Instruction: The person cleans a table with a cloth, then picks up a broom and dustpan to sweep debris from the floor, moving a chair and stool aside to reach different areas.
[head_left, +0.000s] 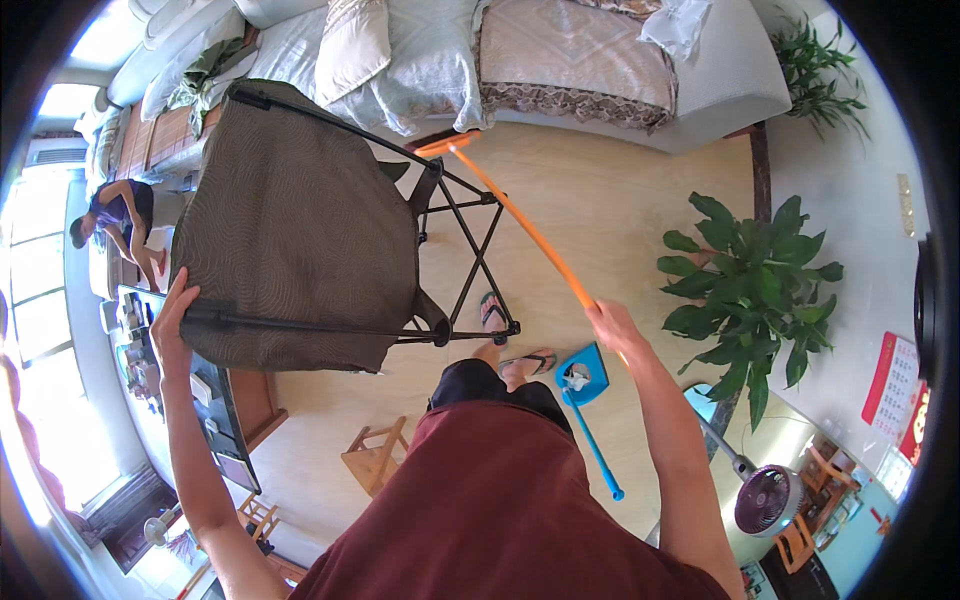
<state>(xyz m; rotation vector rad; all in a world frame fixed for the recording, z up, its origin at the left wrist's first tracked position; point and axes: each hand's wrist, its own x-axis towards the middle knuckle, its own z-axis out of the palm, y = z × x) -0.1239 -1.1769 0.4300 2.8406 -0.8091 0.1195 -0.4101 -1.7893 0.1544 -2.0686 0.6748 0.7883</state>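
Observation:
My left hand (174, 319) grips the upper back edge of a folding camp chair (300, 232) covered in brown patterned cloth. Its thin black crossed legs (474, 259) show to the right of the cloth, and the chair looks tipped over or lifted; I cannot tell how far off the floor. In my right hand (619, 326) is the orange handle (536, 236) of a broom. The broom's head (448, 144) reaches the floor by the foot of the sofa, its bristles partly behind the chair frame. Close to my feet lies a blue long-handled dustpan (592, 375) with some white litter inside.
A pale sofa (720, 97) with lace covers runs along the far side. Leafy potted plants (750, 292) stand at the right, near a standing fan (769, 499). A wooden stool (377, 454) and a cluttered low table (214, 405) are at left. Another person (124, 217) sits beyond.

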